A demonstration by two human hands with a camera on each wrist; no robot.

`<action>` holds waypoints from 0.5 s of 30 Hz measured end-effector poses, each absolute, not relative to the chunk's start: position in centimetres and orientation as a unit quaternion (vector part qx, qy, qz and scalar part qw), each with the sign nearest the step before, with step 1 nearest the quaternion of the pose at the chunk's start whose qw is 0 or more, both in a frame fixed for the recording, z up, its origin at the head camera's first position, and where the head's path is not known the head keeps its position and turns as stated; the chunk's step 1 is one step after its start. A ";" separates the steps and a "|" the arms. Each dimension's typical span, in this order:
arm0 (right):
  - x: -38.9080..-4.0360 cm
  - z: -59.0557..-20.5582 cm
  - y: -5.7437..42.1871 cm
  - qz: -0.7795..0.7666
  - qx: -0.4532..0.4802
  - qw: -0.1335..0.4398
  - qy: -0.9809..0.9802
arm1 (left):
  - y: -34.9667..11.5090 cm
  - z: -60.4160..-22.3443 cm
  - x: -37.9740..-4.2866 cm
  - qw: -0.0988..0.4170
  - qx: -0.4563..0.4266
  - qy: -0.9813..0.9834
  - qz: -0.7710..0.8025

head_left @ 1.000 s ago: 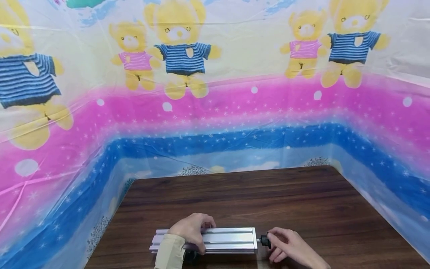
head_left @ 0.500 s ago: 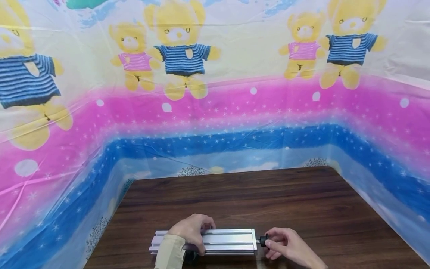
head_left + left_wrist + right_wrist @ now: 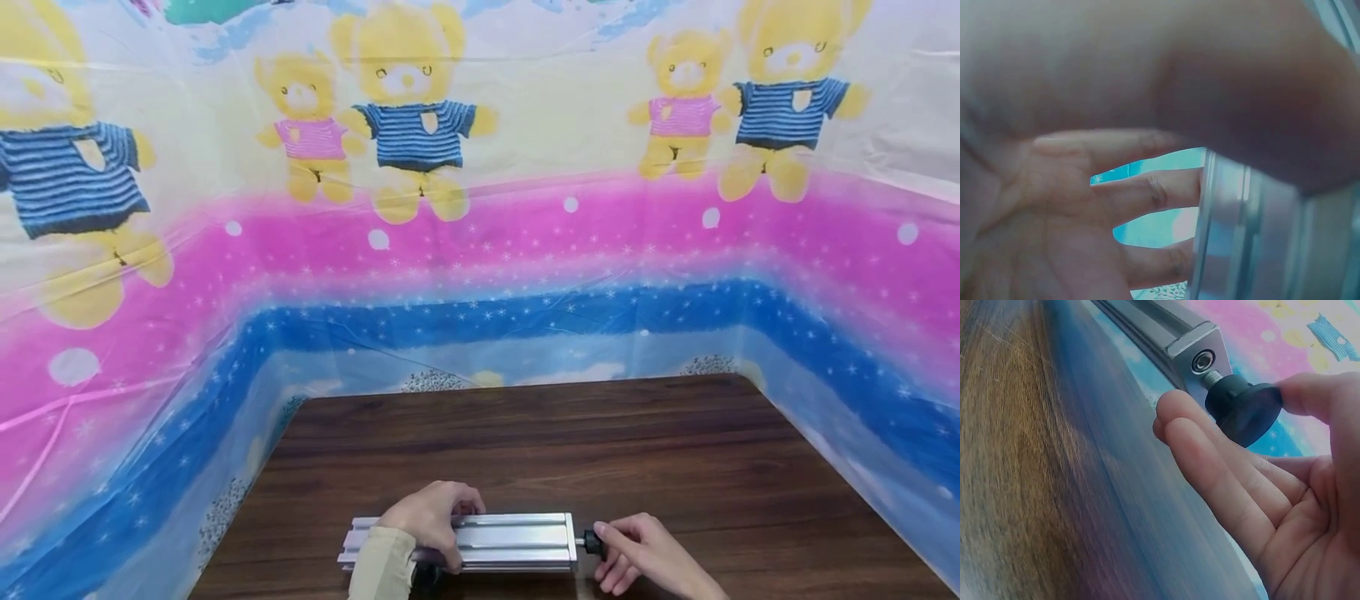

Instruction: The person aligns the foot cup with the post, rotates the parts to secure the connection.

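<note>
A silver grooved aluminum profile (image 3: pixel 517 537) lies crosswise near the table's front. My left hand (image 3: pixel 426 518) grips it from above, thumb on the near side and fingers over the far side. In the left wrist view the blurred thumb covers much of the profile (image 3: pixel 1229 231). At the profile's right end, a black knob (image 3: pixel 1252 412) stands out on a threaded stud (image 3: pixel 1212 379), with some thread showing. Beside the stud sits a socket-head bolt (image 3: pixel 1203 360) in the end plate. My right hand (image 3: pixel 651 553) holds the knob, its thumb against the rim and the fingers below.
The dark wood-grain table (image 3: pixel 525 442) stretches behind the hands. A printed cloth (image 3: pixel 495 242) with teddy bears surrounds it on the back and both sides. A dark round object (image 3: pixel 427 575) shows at the left wrist.
My right thumb slid down the near side of the knob, then came back to its upper rim. The left hand keeps its grip on the profile. The head view shifted slightly.
</note>
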State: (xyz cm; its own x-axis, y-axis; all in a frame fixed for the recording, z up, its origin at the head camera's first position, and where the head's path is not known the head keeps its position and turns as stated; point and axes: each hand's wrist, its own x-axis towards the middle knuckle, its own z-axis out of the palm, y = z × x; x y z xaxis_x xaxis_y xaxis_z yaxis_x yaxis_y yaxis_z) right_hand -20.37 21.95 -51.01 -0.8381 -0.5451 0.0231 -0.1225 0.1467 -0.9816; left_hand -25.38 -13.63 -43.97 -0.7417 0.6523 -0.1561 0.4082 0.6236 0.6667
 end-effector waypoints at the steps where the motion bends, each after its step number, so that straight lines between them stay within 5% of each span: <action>1: -20.3 -51.0 21.9 -0.612 -0.222 0.175 0.739 | -13.6 -44.1 -25.3 0.197 0.302 0.878 0.314; 15: -20.0 -51.3 21.3 -0.589 -0.151 0.197 0.769 | -14.1 -44.2 -24.9 0.193 0.305 0.877 0.316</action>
State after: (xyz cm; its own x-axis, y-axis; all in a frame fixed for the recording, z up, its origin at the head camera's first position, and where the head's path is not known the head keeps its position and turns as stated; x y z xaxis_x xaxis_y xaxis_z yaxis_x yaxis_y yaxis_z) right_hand -20.03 21.27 -51.32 -0.8768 -0.4640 -0.1259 0.0010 0.2600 -0.9656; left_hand -24.86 -14.13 -44.24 -0.7392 0.6573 -0.1467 0.4129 0.6144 0.6723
